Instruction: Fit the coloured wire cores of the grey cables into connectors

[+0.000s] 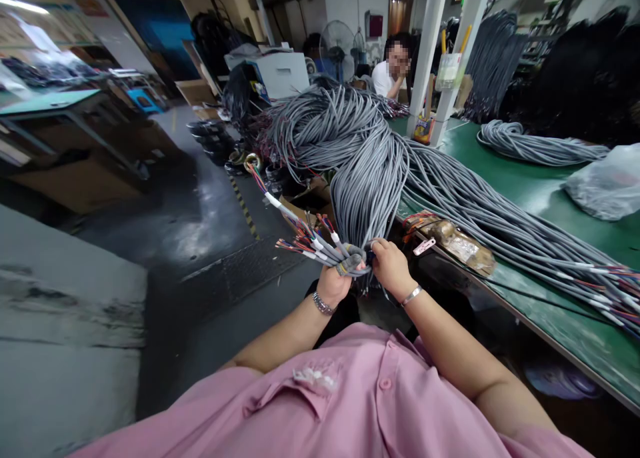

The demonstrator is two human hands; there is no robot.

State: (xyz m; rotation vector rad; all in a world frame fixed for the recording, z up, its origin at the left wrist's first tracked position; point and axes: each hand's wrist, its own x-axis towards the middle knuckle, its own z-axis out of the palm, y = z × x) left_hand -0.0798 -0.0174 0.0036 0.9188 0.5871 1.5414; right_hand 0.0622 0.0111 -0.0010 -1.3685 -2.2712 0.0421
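In front of my body, my left hand is closed round several grey cables. Grey coverings sit on some of its fingers. White bands and stripped, coloured wire ends stick out past it to the upper left. Close beside it, my right hand is closed at the same bunch, fingertips pinched near the cables; what lies in the pinch is hidden. Behind both hands, a thick hank of grey cable hangs over the edge of the green table.
More cables run along the table to the right. A brown taped bundle and a pink-white clip lie at its edge. A clear plastic bag rests further right. A person sits beyond the white posts.
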